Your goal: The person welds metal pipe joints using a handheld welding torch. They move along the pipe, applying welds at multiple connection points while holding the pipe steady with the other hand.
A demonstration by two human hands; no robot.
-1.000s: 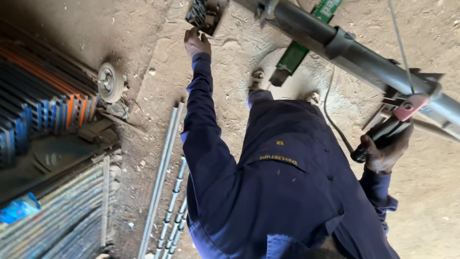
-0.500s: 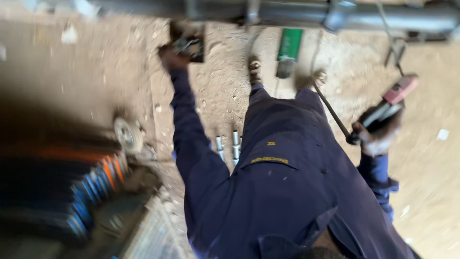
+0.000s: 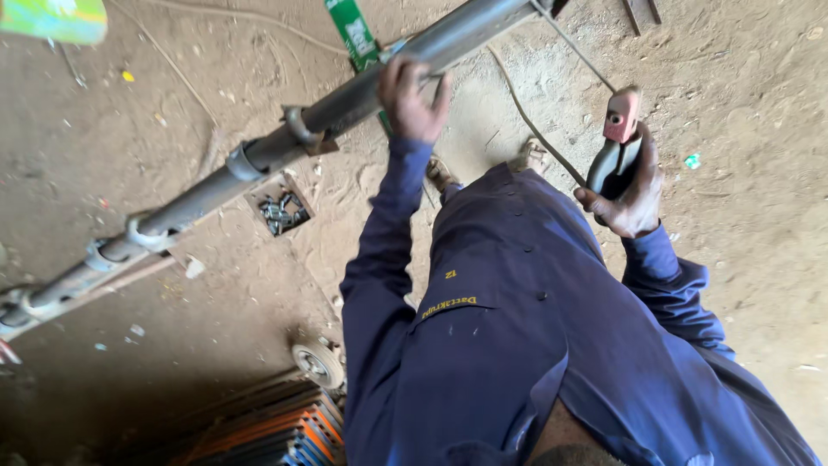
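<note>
A sandy, littered workshop floor (image 3: 759,86) fills the frame beneath a worker in dark blue overalls, seen from a head-worn camera looking straight down. The left hand (image 3: 412,97) is raised to a long grey steel pipe (image 3: 345,99) that runs diagonally from the near left to the far right, its fingers (image 3: 398,79) curled over the top of the pipe and pressed against it. The right hand (image 3: 634,197) is wrapped tight around the dark handle of a welding electrode holder (image 3: 617,142) with a faded red head, held clear of the pipe, its cable (image 3: 526,112) trailing away across the ground. Metal ring clamps (image 3: 297,129) sit at intervals along the pipe. Below it lies a small open box of bolts (image 3: 280,211); a small wheel (image 3: 317,362) and a stack of orange and blue painted bars (image 3: 276,431) rest at the near edge. A narrow green rectangular package with white lettering (image 3: 352,30) lies beyond the pipe, and a green-and-yellow package corner (image 3: 52,17) shows at the far left. The bare left hand on the metal risks a burn or shock if the holder touches the pipe, and the loose cable by the feet could snag.
</note>
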